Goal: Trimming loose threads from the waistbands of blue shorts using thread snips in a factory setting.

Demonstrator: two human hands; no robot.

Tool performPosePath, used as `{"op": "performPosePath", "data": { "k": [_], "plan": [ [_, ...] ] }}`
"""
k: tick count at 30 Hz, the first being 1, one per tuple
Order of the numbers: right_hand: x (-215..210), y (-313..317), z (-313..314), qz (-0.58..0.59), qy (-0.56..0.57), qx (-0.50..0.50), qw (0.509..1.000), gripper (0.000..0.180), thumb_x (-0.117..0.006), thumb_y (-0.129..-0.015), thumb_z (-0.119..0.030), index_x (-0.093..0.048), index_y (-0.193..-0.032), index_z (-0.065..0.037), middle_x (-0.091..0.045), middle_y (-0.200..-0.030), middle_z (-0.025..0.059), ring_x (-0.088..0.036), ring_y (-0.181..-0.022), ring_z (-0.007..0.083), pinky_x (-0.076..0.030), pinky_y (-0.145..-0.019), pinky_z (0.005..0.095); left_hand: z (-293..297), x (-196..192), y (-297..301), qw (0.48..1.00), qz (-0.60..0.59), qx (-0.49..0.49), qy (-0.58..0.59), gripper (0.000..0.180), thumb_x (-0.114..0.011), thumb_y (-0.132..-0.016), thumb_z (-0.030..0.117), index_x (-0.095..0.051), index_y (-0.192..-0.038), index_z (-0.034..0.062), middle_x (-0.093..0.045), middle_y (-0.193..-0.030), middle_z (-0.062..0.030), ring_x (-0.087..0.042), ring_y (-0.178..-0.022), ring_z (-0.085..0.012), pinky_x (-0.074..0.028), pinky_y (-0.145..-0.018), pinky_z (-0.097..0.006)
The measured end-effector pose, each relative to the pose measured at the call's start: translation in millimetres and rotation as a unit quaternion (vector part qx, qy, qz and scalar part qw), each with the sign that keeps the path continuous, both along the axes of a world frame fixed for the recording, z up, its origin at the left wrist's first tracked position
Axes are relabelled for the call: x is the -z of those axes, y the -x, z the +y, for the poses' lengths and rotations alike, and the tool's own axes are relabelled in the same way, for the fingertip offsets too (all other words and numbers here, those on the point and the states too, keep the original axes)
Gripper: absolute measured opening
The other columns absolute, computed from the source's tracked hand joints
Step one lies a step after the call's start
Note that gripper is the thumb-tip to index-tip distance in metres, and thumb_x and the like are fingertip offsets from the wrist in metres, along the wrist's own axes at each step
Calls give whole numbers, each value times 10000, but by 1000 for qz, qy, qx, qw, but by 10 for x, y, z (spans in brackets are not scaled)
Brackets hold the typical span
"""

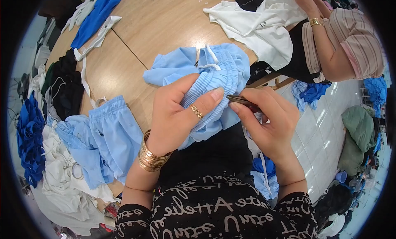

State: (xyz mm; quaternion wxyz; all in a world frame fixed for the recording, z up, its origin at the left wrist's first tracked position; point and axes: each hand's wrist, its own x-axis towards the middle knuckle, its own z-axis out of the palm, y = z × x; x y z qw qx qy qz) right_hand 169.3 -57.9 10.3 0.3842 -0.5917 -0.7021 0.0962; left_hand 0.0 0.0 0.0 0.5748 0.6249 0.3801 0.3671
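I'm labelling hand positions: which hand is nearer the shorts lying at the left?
Left. The left hand is right of the shorts, gripping a blue waistband; the right hand is farther right, holding a small dark tool.

Matt, soft-looking cloth is seen on the light-blue garment (177, 61), with its waistband (232, 67) gathered into rough ribs; a dark, smooth, metal-looking finish is noted on the small tool (244, 101). Smooth, glossy wood-look grain is shown on the tabletop (165, 20), and shiny metal on the bangles (150, 157).
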Motion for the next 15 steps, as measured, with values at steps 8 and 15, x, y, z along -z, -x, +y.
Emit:
{"op": "performPosePath", "data": {
  "k": [8, 15],
  "plan": [
    [35, 14, 9, 212, 108, -9, 971, 160, -707, -725, -96, -610, -813, -3, -591, -684, 60, -555, -562, 114, -431, -503, 225, -11, -5, -40, 994, -71, -6, 87, 211, -635, -813, 158, -621, -919, -23, -598, -733, 15, -492, -643, -11, -401, -556, -168],
    [8, 2, 0, 280, 174, -19, 944, 153, -685, -762, -106, -615, -844, 2, -578, -677, 20, -510, -599, 49, -406, -542, 190, -19, -17, -30, 995, -63, -8, 72, 203, -635, -813, 149, -620, -922, -22, -601, -738, 14, -494, -643, -10, -407, -560, -172]
  ]
}}
